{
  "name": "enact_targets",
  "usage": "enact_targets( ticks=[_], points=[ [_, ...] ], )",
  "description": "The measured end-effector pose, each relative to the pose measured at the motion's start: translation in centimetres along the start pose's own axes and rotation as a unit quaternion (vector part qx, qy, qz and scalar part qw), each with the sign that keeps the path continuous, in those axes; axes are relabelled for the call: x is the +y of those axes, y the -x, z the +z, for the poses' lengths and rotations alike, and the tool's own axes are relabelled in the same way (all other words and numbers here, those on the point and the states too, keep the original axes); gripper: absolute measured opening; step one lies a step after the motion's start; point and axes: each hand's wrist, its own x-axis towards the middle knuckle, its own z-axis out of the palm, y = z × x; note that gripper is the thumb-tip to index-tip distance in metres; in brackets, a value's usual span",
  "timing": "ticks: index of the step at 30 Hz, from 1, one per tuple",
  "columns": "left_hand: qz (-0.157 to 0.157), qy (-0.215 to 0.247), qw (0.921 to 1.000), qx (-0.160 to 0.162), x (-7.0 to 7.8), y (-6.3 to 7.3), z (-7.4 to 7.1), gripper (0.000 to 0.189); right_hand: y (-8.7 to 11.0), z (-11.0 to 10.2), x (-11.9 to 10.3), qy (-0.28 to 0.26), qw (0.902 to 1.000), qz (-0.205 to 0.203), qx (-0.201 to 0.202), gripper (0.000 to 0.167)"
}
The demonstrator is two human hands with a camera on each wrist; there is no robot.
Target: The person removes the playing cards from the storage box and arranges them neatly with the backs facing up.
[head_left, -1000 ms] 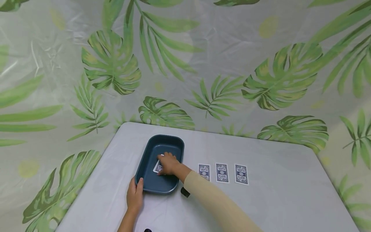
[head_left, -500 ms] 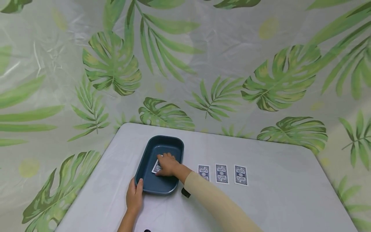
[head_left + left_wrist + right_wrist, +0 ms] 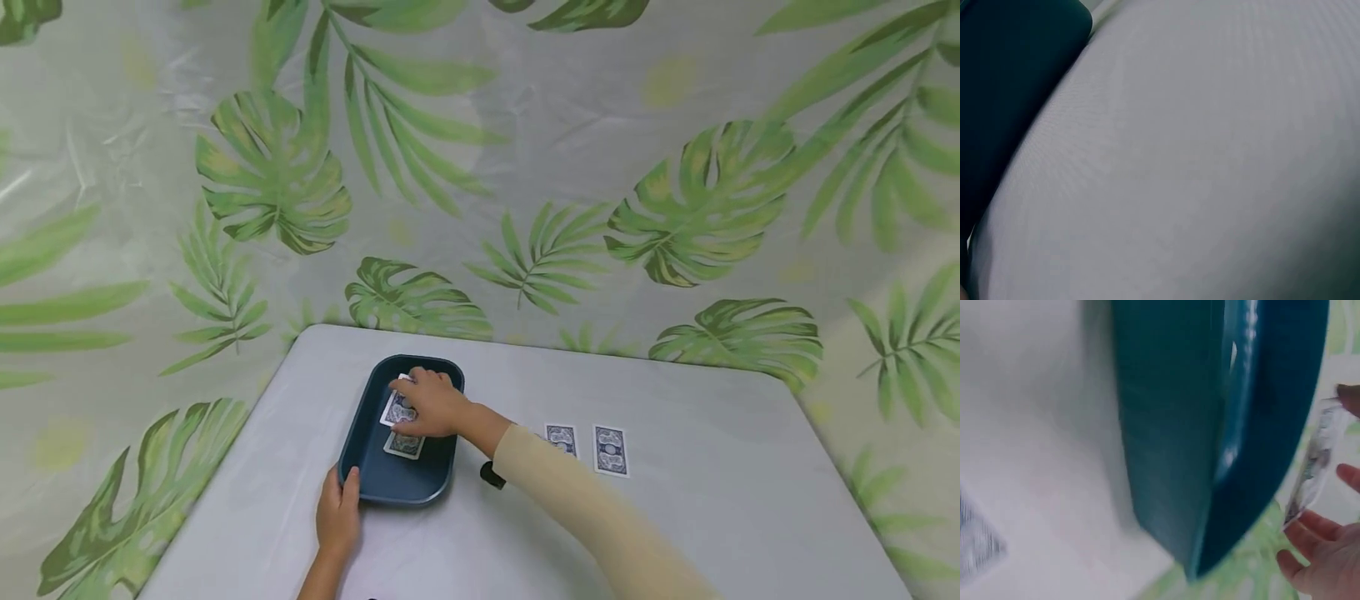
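Note:
My left hand (image 3: 337, 514) grips the near left corner of a dark blue tray (image 3: 397, 492), thumb at the rim. Over the tray, my right hand (image 3: 435, 404) holds a playing card (image 3: 398, 410), its blue patterned back facing up. Just below it, a second playing card (image 3: 405, 445) lies on the tray floor, partly covered by the hand. In the right wrist view the held card (image 3: 1317, 459) is pinched between thumb and fingertips beyond the tray wall (image 3: 1169, 437). The left wrist view shows only the tray's outer side (image 3: 1016, 87) and tablecloth.
On the white table (image 3: 697, 500), right of the tray, lie two face-down cards, one (image 3: 562, 438) partly behind my right sleeve (image 3: 592, 508) and one (image 3: 611, 451) in full view. A small black object (image 3: 492, 475) shows beside the right forearm. A leaf-patterned sheet (image 3: 555, 167) rises behind the table.
My right hand has lifted a card up and away from the tray floor, uncovering another card beneath. The leftmost table card is out of sight near the sleeve. The left hand keeps its grip.

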Motion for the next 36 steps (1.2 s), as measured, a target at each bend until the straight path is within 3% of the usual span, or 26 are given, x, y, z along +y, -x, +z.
enact_targets(
  ticks=[6, 14, 21, 25, 29, 36],
  points=[
    [-0.004, 0.0, 1.0, -0.003, 0.1, 0.1, 0.0, 0.045, 2.7, -3.1, 3.1, 0.008, 0.999, -0.027, 0.035, 0.061],
    [-0.003, -0.007, 1.0, -0.001, 0.2, 0.0, -0.1, 0.045, 7.9, -4.9, 8.3, 0.015, 0.9995, -0.027, 0.001, 0.06],
    [-0.018, -0.003, 0.9998, -0.009, 0.6, 0.1, 0.0, 0.045, 13.4, -4.1, 12.4, 0.027, 0.9968, -0.013, -0.074, 0.061],
    [-0.013, -0.001, 0.9999, -0.006, 0.7, 0.2, 0.1, 0.044, 16.6, -3.1, 14.8, 0.019, 0.9952, 0.021, -0.094, 0.059],
    [-0.009, 0.0, 1.0, -0.001, 0.7, 0.2, 0.1, 0.043, 19.6, -2.0, 17.4, -0.011, 0.9929, 0.068, -0.096, 0.059],
    [-0.01, 0.004, 0.9999, 0.002, 0.7, 0.3, 0.1, 0.043, 23.8, -0.3, 21.7, -0.036, 0.992, 0.1, -0.068, 0.056]
  ],
)
